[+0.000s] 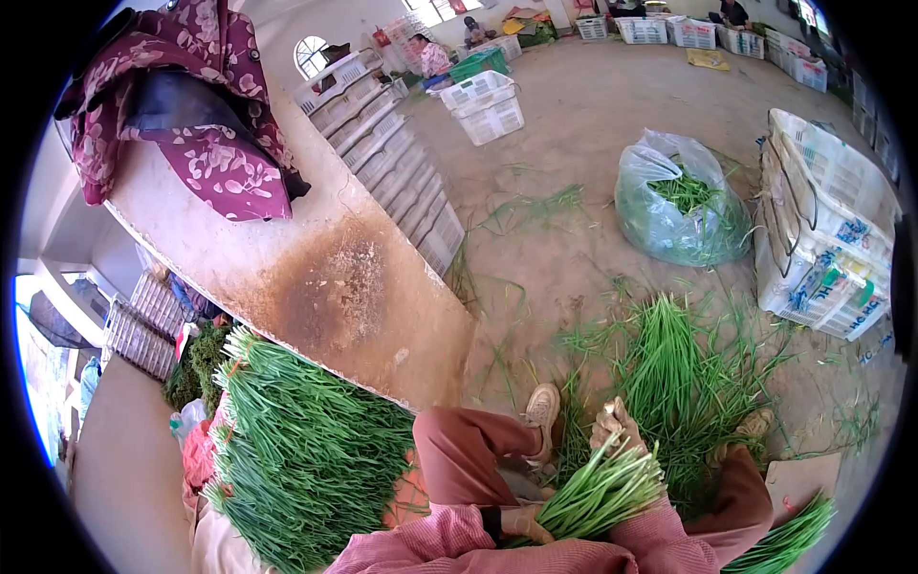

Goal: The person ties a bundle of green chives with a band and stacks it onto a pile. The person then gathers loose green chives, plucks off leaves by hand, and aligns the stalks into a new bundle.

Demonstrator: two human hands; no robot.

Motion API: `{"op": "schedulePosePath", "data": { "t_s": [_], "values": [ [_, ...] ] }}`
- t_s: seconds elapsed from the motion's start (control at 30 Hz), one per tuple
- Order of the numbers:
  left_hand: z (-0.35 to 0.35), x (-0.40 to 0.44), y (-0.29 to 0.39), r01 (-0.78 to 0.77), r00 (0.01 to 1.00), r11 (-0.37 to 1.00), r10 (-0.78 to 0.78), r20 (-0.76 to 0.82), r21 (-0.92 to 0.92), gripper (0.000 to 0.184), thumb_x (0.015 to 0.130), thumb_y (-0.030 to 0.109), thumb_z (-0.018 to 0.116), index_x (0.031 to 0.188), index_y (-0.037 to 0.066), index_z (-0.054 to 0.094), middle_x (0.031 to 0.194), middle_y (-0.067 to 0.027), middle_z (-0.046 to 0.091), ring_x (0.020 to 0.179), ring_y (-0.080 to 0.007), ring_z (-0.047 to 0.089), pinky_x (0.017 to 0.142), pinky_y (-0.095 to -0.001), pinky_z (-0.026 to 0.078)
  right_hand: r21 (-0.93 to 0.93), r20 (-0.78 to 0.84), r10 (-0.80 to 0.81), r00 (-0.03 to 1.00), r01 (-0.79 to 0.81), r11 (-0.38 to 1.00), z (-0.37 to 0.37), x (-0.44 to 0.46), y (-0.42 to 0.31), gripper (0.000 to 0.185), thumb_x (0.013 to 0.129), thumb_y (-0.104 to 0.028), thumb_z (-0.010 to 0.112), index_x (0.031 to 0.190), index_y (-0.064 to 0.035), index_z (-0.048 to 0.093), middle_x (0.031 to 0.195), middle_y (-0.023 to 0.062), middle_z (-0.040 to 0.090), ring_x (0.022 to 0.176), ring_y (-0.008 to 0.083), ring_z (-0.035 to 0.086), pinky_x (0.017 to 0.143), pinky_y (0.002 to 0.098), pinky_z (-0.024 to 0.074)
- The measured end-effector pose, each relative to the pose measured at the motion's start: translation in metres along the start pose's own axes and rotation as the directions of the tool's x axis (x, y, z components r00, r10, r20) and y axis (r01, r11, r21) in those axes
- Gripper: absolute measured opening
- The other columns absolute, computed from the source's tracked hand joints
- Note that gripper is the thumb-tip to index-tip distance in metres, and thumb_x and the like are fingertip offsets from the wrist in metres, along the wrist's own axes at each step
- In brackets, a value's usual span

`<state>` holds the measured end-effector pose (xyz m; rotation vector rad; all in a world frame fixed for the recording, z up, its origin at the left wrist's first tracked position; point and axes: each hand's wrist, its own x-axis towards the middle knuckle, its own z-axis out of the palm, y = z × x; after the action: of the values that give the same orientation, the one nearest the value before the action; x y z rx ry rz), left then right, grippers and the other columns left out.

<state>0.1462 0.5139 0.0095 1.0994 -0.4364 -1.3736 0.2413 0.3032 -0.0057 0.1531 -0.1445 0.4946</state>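
Just beyond the held bundle (602,490), loose stalks (666,359) separate the shoes (542,407).

Maroon floral cloth (225,177) hangs on pale pillar (258,253), brown stain lower down. Tall stack of white slatted plastic crates (397,158) right beside pillar. Arched window (309,61) behind. Far side: green plastic crate (480,64), person in pink patterned top (433,60), flat yellow sack (708,59) on dirt-brown floor (574,105).

Head cam's looking forward and down, running fisheye-wide, sitting close above the knees (457,445) and covering the floor (574,105) out to the far crates (644,32).
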Motion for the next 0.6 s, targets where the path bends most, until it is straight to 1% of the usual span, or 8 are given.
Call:
{"op": "schedulePosePath", "data": {
  "t_s": [0.1, 0.2, 0.23, 0.3, 0.33, 0.4, 0.53, 0.6],
  "values": [
    [0.03, -0.015, 0.037, 0.007, 0.995, 0.983, -0.025, -0.099, -0.181, 0.068, 0.068, 0.001, 0.07, 0.128, 0.008, 0.038, 0.124, -0.0039, 0.045, 0.114, -0.0172, 0.041, 0.094, -0.0315, 0.034, -0.192, -0.514, -0.165, 0.842, 0.075, 0.978, 0.011, 0.003, -0.042, 0.041, 0.09, -0.045, 0.033, 0.064, -0.0161, 0.046, 0.041, -0.0059, 0.027, 0.032, 0.0088, 0.027, 0.034, 0.0255, 0.0257],
    [0.033, -0.016, 0.022, -0.073, 0.986, 0.972, 0.037, -0.162, -0.223, 0.065, 0.063, 0.0, 0.073, 0.121, 0.004, 0.045, 0.116, -0.0058, 0.053, 0.107, -0.0167, 0.048, 0.09, -0.0295, 0.039, -0.663, -0.566, -0.663, 0.489, 0.207, 0.719, 0.04, -0.016, -0.095, 0.035, 0.091, -0.037, 0.037, 0.067, -0.0148, 0.046, 0.043, -0.0069, 0.026, 0.032, 0.0073, 0.022, 0.032, 0.0233, 0.0175],
    [0.04, -0.017, 0.029, -0.051, 0.983, 0.948, -0.009, -0.186, -0.315, 0.063, 0.064, 0.001, 0.073, 0.12, 0.004, 0.046, 0.115, -0.0056, 0.053, 0.105, -0.0163, 0.049, 0.089, -0.0291, 0.039, -0.829, -0.43, -0.751, 0.501, 0.11, 0.548, 0.043, -0.037, -0.109, 0.031, 0.092, -0.035, 0.038, 0.077, -0.0111, 0.051, 0.045, -0.0063, 0.029, 0.033, 0.0075, 0.023, 0.032, 0.0233, 0.0189],
    [0.036, -0.024, 0.017, -0.052, 0.968, 0.958, -0.021, -0.251, -0.281, 0.059, 0.066, 0.008, 0.074, 0.118, 0.004, 0.047, 0.112, -0.006, 0.054, 0.102, -0.0163, 0.051, 0.086, -0.0286, 0.041, -0.755, -0.58, -0.674, 0.457, -0.612, 0.235, 0.045, -0.081, -0.148, 0.034, 0.09, -0.035, 0.041, 0.104, -0.0055, 0.052, 0.052, -0.0022, 0.044, 0.042, 0.0108, 0.036, 0.041, 0.0256, 0.0334],
    [0.034, -0.022, 0.021, -0.063, 0.957, 0.986, 0.016, -0.289, -0.156, 0.059, 0.066, 0.015, 0.074, 0.117, 0.004, 0.047, 0.111, -0.0067, 0.055, 0.1, -0.0165, 0.052, 0.084, -0.0286, 0.043, -0.316, -0.62, -0.739, 0.263, -0.946, -0.072, 0.062, -0.088, -0.146, 0.043, 0.09, -0.039, 0.039, 0.109, -0.003, 0.052, 0.096, 0.0175, 0.06, 0.091, 0.0276, 0.057, 0.077, 0.0332, 0.0458],
    [0.047, -0.029, 0.037, -0.042, 0.942, 0.983, -0.021, -0.336, -0.18, 0.054, 0.067, 0.016, 0.074, 0.113, 0.004, 0.05, 0.103, -0.0061, 0.058, 0.092, -0.0154, 0.054, 0.077, -0.0263, 0.045, 0.013, -0.471, -0.84, 0.27, -0.95, -0.313, 0.096, -0.119, -0.11, 0.045, 0.087, -0.037, 0.048, 0.117, -0.0042, 0.048, 0.115, 0.0198, 0.051, 0.11, 0.029, 0.048, 0.094, 0.0341, 0.0366],
    [0.058, -0.024, 0.048, -0.062, 0.904, 0.936, -0.094, -0.416, -0.346, 0.042, 0.068, 0.01, 0.071, 0.106, 0.004, 0.053, 0.092, -0.0047, 0.06, 0.079, -0.0127, 0.056, 0.068, -0.0247, 0.046, -0.849, -0.021, -0.851, 0.525, -0.459, -0.263, 0.086, -0.17, -0.05, 0.056, 0.076, -0.024, 0.065, 0.123, -0.0023, 0.043, 0.128, 0.0164, 0.041, 0.116, 0.0296, 0.041, 0.099, 0.0361, 0.0304],
    [0.055, -0.027, 0.04, 0.001, 0.872, 0.944, -0.163, -0.462, -0.33, 0.041, 0.07, 0.007, 0.068, 0.107, 0.005, 0.052, 0.094, -0.005, 0.059, 0.08, -0.0128, 0.056, 0.068, -0.0246, 0.046, -0.641, 0.241, -0.717, 0.654, -0.447, -0.624, 0.14, -0.147, -0.005, 0.039, 0.073, -0.024, 0.066, 0.108, -0.0082, 0.059, 0.133, 0.0116, 0.036, 0.126, 0.0275, 0.026, 0.102, 0.0384, 0.0259]
  ]
}}
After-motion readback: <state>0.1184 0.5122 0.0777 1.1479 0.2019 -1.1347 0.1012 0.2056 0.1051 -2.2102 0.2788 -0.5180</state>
